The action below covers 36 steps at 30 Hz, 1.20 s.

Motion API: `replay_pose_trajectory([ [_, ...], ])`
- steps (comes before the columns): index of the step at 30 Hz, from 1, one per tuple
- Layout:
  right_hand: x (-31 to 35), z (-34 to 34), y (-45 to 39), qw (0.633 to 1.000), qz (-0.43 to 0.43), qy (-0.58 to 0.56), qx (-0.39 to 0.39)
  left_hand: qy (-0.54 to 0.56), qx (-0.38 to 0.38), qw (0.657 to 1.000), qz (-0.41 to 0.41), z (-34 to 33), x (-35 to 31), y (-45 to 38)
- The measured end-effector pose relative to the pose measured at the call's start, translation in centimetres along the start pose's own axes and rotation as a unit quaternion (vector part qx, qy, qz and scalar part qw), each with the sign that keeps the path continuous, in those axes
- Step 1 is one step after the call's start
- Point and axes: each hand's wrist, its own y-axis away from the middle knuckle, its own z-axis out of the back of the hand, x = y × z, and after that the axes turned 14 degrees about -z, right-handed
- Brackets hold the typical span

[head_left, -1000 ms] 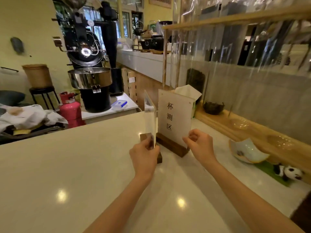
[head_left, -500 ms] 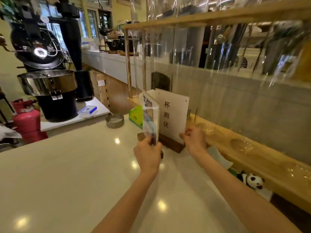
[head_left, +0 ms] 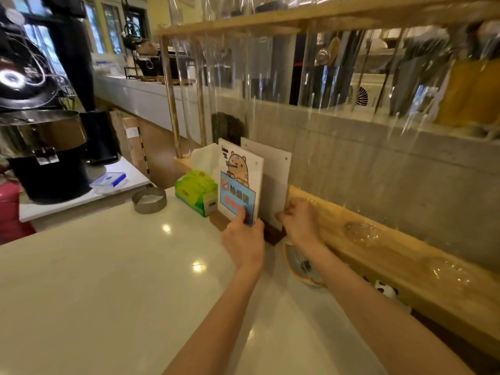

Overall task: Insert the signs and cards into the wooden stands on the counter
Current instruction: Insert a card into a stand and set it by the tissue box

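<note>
Your left hand (head_left: 244, 240) pinches the lower edge of the cartoon sign (head_left: 239, 182), thumb on the printed face and the other fingers behind it. A second ago this sign stood edge-on to you; now it is turned, so you see its whole face with the animal and the blue card. It stands upright, and its bottom edge seems to sit at the wooden stand (head_left: 218, 220) (the hand hides the slot, so I cannot tell if it is fully seated). Your right hand (head_left: 299, 221) has its fingers pressed together on the lower right edge of the white sign (head_left: 273, 180), which stands just behind the first one on its own dark stand (head_left: 274, 235). The text of the white sign, visible before, now faces away from you.

To my judgement both signs are in place, and you only line them up on the counter (head_left: 108, 280), close beside the green tissue box (head_left: 196, 192).
</note>
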Motion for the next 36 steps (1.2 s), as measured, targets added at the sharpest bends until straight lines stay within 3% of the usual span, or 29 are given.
replay_pose_trajectory([
  [11,0.4,0.9,0.9,0.999,0.042,0.02,0.021,0.036,-0.024,0.999,-0.004,-0.6,-0.4,1.2],
  [13,1.3,1.7,1.6,0.999,0.046,-0.012,-0.015,0.035,-0.009,0.999,-0.016,-0.4,-0.2,1.3],
  [15,2.3,2.5,2.4,0.992,0.096,-0.017,-0.084,0.044,0.018,0.998,-0.035,0.0,0.7,1.3],
  [17,3.4,3.1,2.8,0.981,0.157,-0.038,-0.105,0.051,0.05,0.995,-0.063,0.7,1.9,1.1],
  [19,4.1,3.1,2.8,0.983,0.169,-0.051,-0.055,0.029,0.091,0.991,-0.09,1.6,3.1,0.7],
  [23,4.3,1.8,2.7,0.991,0.065,-0.007,0.118,-0.068,0.198,0.972,-0.105,2.7,4.7,-0.4],
  [25,3.6,0.6,2.7,0.986,0.053,0.01,0.159,-0.118,0.247,0.954,-0.124,2.8,5.3,-0.7],
  [29,2.9,-0.4,2.6,0.99,0.063,-0.002,0.124,-0.148,0.318,0.926,-0.139,2.8,5.7,-0.6],
  [36,2.8,0.6,2.9,0.991,0.062,-0.003,0.118,-0.163,0.32,0.922,-0.148,2.6,5.3,0.0],
])
